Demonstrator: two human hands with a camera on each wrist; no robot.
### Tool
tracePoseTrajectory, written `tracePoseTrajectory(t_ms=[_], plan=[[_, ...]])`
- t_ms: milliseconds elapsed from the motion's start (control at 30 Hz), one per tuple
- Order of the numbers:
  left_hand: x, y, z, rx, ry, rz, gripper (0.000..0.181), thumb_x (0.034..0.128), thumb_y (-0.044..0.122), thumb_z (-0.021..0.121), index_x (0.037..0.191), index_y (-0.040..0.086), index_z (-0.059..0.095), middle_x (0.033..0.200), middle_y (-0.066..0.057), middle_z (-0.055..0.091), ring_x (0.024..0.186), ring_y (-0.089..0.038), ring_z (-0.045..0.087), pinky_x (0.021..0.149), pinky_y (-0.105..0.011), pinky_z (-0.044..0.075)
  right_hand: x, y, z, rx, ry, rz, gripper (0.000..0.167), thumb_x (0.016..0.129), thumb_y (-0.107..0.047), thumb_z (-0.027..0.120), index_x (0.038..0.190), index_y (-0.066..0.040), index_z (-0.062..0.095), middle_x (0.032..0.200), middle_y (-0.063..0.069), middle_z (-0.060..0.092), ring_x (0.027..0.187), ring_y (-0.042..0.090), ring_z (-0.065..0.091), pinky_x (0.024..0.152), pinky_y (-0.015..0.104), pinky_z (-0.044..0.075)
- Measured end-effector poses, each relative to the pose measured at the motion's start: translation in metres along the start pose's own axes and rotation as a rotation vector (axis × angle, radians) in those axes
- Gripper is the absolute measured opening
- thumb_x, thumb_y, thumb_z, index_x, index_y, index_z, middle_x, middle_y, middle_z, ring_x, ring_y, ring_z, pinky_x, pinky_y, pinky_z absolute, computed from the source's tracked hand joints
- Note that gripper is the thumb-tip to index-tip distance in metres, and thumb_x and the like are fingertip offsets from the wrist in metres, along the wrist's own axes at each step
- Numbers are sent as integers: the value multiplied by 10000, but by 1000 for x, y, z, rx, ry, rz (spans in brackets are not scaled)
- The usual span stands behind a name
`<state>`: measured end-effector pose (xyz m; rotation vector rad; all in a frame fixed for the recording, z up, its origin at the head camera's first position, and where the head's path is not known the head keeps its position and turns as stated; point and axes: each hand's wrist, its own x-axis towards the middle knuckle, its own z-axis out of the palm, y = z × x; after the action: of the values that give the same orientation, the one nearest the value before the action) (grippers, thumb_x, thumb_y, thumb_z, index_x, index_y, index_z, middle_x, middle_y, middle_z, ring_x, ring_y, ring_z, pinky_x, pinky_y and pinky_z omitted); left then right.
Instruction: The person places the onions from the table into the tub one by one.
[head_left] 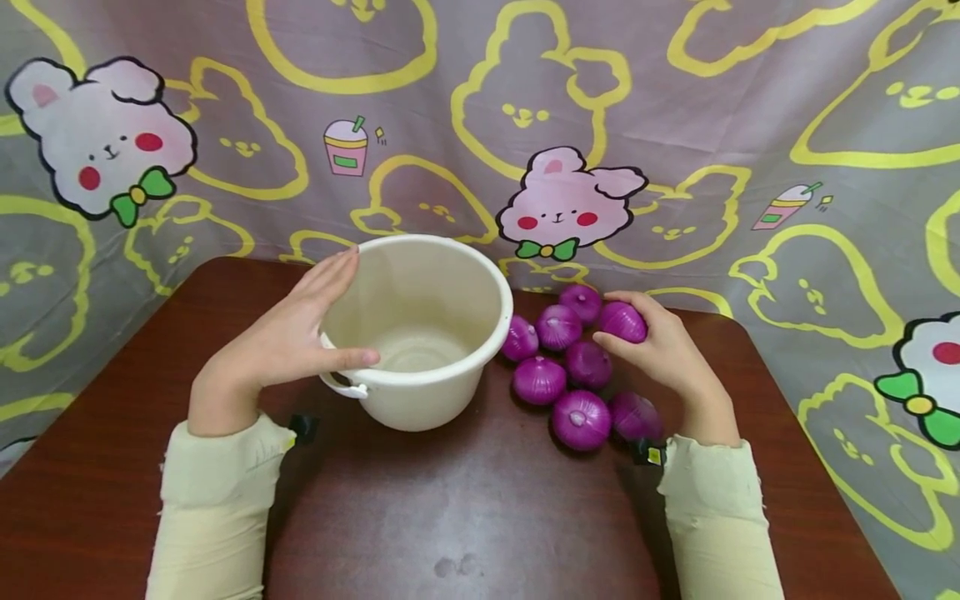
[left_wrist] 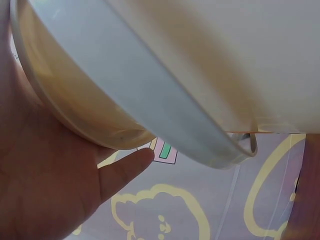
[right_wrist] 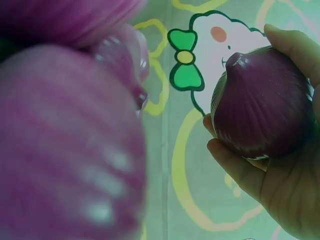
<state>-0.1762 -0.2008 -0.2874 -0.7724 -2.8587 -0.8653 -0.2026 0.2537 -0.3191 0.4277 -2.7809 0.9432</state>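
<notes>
A cream plastic bucket (head_left: 420,408) stands upright on the table. My left hand (head_left: 288,325) rests against the left side of its rim, fingers straight toward the far edge and thumb lying over the near rim. In the left wrist view the bucket's pale side fills the top, and one straight finger (left_wrist: 127,172) shows beside the rim. To the right of the bucket, my right hand (head_left: 660,342) grips a purple onion (head_left: 624,322) between thumb and fingers. That same onion (right_wrist: 262,102) appears in the right wrist view, its pointed tip facing away from the palm.
Several more purple onions (head_left: 581,419) lie clustered between the bucket and my right hand. The bucket's handle (head_left: 345,387) hangs at its left front. Behind the brown table (head_left: 450,517) hangs a grey cartoon-print cloth (head_left: 420,108).
</notes>
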Motion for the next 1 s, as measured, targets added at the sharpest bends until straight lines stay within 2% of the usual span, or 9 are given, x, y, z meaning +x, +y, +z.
tracePoseTrajectory(t_ms=[233,567,1000], plan=[[0,-1,0,35,6,-5,1155,771,504,784,1599,105,85,1690,15,34,1565,-236,37,1221,-570,180,4,-8,3,11,-17,-17,586,869,-308,766,1367,-94,542,1342,125,586,1126,302,594,926,510,524],[0,-1,1,-5,-1,-15,1156,771,483,794,1597,87,88,1689,10,32,1564,-238,24,1232,-554,156,7,-19,8,39,-28,-22,587,849,-306,789,1361,-142,554,1353,100,578,1169,279,567,935,504,528],[1,-1,1,-1,8,-10,1170,763,493,796,1598,99,77,1689,5,31,1563,-242,33,1225,-569,165,11,-38,6,20,-55,-45,598,871,-326,762,1382,-116,531,1366,116,570,1177,303,579,950,522,520]])
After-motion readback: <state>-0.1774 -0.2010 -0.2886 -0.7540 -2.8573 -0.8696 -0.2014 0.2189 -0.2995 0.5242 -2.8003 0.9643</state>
